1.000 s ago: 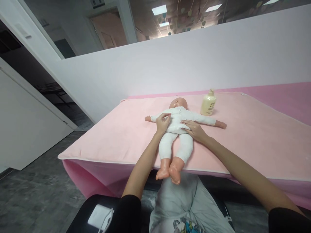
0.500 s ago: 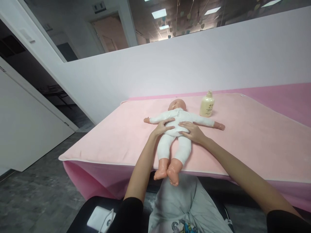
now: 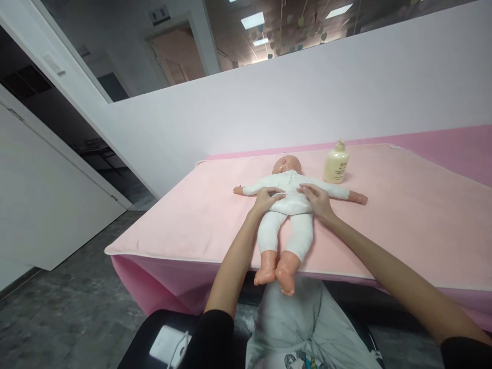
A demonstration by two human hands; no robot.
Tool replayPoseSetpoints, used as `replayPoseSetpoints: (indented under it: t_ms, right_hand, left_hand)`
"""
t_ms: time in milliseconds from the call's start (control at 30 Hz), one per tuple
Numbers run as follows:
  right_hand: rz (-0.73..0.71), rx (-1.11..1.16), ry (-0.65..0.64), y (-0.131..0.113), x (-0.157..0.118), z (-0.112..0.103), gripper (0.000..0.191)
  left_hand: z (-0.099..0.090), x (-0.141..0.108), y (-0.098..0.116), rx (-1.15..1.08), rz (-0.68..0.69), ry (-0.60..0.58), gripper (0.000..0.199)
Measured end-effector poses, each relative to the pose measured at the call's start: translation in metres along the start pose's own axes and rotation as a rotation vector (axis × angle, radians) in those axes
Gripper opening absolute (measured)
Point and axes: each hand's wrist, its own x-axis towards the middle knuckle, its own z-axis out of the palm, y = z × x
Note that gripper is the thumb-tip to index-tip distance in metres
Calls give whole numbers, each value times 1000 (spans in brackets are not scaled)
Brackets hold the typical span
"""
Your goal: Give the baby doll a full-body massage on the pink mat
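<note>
A baby doll in a white bodysuit lies on its back, arms spread, its bare feet hanging past the table's front edge. My left hand rests on the left side of the doll's belly, with fingers stretched out across the cloth. On the other side of the torso, near the lower chest, my right hand touches the bodysuit with its fingers extended and slightly bent. Neither hand grips anything.
A pale yellow pump bottle stands beside the doll's outstretched arm. Pink towelling covers the table, against a white partition. A white device with a cable lies on a black seat at lower left.
My right hand has slid from the doll's belly up and outward to the side of its lower chest. My left hand stays at the belly. The view has shifted slightly.
</note>
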Motion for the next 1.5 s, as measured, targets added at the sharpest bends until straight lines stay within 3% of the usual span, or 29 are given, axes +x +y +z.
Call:
replayPoseSetpoints:
  t_ms: [167,400,633,767,900,1067,1133,1233,1367,1500]
  right_hand:
    - [-95,59,109,1,20,7,18]
    - [74,-123,-76,15,41,14,19]
    - [-128,-293,-101,20,32,5,36]
    - [-115,-350,-200,20,31,2,39]
    - [-78,-423,-244,18,34,3,29]
    - [-69,-480,-239,17,37,7,17]
    - [-72,-486,-241,18,37,9,13]
    - [-85,-476,-235,18,37,10,13]
    - [-67,-459,-227,19,37,9,13]
    - [-45,-441,-217,20,37,9,14]
  left_hand:
    - [3,1,-1,-80,4,27,22]
    - [3,-1,5,-197,-75,27,28]
    - [3,-1,4,-239,-55,-19,29]
    - [1,0,2,-226,-21,-45,28]
    - [1,-1,7,-107,32,-51,23]
    - [3,-6,34,459,252,-79,26]
    - [5,-5,44,588,273,-95,30]
    - [8,3,49,542,237,-33,31]
    - [8,19,37,360,109,111,33]
    - [5,21,25,319,51,-3,36]
